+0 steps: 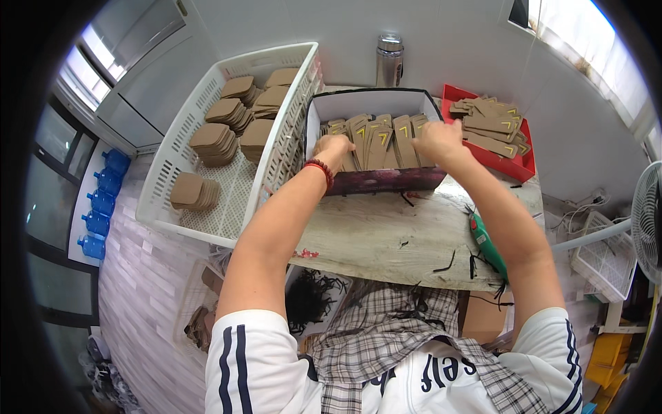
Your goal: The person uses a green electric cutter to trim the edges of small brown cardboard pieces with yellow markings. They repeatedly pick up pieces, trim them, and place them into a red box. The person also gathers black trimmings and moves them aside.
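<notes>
A box (386,181) with a dark, patterned front and white inner walls stands on the worktable. Upright inside it are many flat brown pieces (380,141), several bearing yellow angled marks. At the box's left end, my left hand (334,150) is curled, its fingers reaching in beside the pieces. My right hand (440,140) is closed at the right end, over the rim and against the last pieces. What lies between the fingers of either hand is hidden. A red beaded bracelet (323,172) circles my left wrist.
A white plastic crate (155,186) with stacked brown pieces stands left. On the right lie a red tray (507,164) of marked pieces and a green tool (487,243). Behind the box is a steel flask (389,61); black scraps dot the table (372,241). A fan (648,221) stands far right.
</notes>
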`<control>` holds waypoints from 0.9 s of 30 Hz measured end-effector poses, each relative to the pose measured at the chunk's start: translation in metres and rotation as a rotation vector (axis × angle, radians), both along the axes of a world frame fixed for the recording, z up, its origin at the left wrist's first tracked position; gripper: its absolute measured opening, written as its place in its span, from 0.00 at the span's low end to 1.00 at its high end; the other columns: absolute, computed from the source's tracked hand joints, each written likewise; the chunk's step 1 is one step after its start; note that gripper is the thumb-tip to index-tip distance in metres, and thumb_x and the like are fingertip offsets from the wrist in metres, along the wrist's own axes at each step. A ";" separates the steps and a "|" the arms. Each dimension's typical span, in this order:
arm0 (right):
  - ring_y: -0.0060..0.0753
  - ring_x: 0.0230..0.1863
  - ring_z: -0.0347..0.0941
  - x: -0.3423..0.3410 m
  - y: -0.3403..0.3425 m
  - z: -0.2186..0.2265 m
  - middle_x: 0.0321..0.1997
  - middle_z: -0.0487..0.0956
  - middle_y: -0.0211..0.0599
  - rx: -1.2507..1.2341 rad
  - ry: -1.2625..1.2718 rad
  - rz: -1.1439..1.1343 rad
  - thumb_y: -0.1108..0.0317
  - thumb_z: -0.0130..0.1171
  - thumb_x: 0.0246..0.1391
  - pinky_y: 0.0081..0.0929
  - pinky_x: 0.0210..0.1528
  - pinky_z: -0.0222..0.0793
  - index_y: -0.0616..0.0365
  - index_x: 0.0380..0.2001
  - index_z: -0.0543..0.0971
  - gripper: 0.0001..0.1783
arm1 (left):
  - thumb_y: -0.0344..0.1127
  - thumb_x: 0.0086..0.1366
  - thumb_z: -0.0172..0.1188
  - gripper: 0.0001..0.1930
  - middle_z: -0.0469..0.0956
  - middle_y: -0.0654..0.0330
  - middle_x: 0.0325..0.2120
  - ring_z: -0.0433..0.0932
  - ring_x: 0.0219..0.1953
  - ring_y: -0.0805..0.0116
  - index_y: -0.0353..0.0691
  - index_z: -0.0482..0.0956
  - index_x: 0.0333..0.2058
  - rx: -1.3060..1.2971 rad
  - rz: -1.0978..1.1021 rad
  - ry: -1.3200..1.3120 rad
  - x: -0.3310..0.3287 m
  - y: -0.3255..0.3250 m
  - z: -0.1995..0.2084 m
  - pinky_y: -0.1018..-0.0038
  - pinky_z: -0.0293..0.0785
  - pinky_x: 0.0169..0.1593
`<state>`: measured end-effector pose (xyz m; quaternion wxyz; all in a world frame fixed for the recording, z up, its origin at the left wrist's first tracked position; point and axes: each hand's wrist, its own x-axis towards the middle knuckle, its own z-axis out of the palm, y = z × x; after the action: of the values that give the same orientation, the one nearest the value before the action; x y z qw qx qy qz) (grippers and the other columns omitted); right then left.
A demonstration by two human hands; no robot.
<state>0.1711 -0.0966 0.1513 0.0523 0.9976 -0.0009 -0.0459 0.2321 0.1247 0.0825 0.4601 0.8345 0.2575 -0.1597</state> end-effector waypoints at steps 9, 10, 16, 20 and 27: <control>0.53 0.50 0.73 0.050 -0.021 -0.070 0.51 0.75 0.58 0.988 0.256 -0.412 0.52 0.67 0.43 0.47 0.47 0.70 0.71 0.49 0.74 0.36 | 0.32 0.55 0.67 0.49 0.34 0.35 0.66 0.29 0.69 0.39 0.24 0.39 0.64 -0.413 -0.141 0.174 0.000 0.006 0.005 0.52 0.33 0.68; 0.56 0.53 0.70 0.052 -0.020 -0.073 0.54 0.72 0.59 1.092 0.253 -0.408 0.51 0.68 0.43 0.49 0.50 0.67 0.72 0.51 0.72 0.39 | 0.33 0.54 0.68 0.51 0.34 0.34 0.66 0.27 0.69 0.40 0.24 0.39 0.64 -0.358 0.077 0.324 0.015 0.000 -0.001 0.52 0.32 0.68; 0.62 0.69 0.49 0.059 -0.019 -0.087 0.67 0.55 0.62 1.192 0.364 -0.489 0.46 0.69 0.42 0.55 0.64 0.50 0.71 0.61 0.61 0.52 | 0.30 0.52 0.69 0.50 0.35 0.31 0.65 0.27 0.69 0.42 0.21 0.40 0.63 -0.493 0.024 0.174 0.010 -0.016 0.012 0.54 0.30 0.67; 0.58 0.70 0.46 0.070 -0.012 -0.090 0.69 0.54 0.57 1.233 0.380 -0.550 0.47 0.68 0.44 0.54 0.65 0.48 0.70 0.61 0.61 0.50 | 0.31 0.55 0.66 0.44 0.45 0.33 0.64 0.42 0.67 0.39 0.22 0.48 0.62 -0.604 0.146 0.214 0.023 -0.013 -0.004 0.53 0.37 0.67; 0.43 0.62 0.63 0.067 -0.005 -0.083 0.60 0.69 0.51 1.582 0.397 -0.665 0.55 0.67 0.48 0.37 0.64 0.53 0.66 0.54 0.71 0.34 | 0.29 0.59 0.61 0.12 0.79 0.51 0.39 0.78 0.40 0.55 0.31 0.75 0.42 -0.944 -0.042 0.167 0.023 -0.029 -0.006 0.56 0.74 0.48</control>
<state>0.2381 -0.1018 0.0681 -0.6708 0.6630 -0.2502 -0.2186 0.2552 0.0957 0.0767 0.7632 0.5238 0.1761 -0.3350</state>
